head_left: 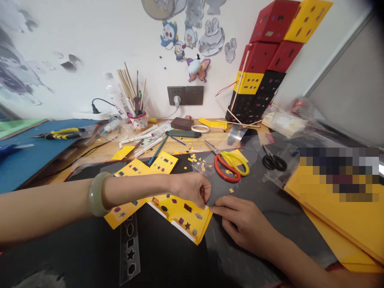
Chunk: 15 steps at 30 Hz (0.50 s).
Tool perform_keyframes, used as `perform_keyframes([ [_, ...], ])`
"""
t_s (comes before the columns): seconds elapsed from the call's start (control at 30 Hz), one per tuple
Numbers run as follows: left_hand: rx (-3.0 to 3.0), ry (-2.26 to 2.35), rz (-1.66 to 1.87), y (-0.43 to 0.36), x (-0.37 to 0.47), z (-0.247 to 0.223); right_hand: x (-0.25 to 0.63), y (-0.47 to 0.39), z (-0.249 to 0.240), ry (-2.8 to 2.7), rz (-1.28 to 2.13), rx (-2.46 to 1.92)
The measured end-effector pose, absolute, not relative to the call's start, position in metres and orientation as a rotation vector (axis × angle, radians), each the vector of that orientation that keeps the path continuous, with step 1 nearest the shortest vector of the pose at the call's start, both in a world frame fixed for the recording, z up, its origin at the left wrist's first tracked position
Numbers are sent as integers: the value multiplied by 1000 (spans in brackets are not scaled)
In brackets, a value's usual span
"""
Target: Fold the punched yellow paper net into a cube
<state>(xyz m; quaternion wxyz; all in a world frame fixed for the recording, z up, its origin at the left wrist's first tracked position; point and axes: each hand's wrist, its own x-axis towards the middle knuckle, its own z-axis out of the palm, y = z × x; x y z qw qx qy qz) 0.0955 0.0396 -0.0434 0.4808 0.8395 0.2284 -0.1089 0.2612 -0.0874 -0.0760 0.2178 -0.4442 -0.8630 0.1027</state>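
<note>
A yellow paper piece (177, 208) with cut-out shapes and white strips along its edges lies folded on the black sheet. My left hand (192, 190), a pale bangle on its wrist, is closed with its fingertips pinched at the paper's upper right corner. My right hand (240, 218) lies to the right, its index finger touching that same corner and its other fingers bent loosely. Further yellow cut-out panels (132, 168) spread out behind and under my left forearm. A clear shape stencil (130, 256) lies in front of them.
Red and yellow scissors (232, 166) lie behind my hands, black scissors (274, 162) farther right. A tower of coloured boxes (255, 80) stands at the back right, a cup of sticks (138, 120) at the back left. Yellow sheets (339, 216) lie at right.
</note>
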Motion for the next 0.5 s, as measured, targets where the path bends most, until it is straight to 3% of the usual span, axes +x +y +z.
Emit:
perform_keyframes([
  [0.5, 2130, 602, -267, 33, 95, -36, 262, -87, -77, -2396, 298, -1239],
])
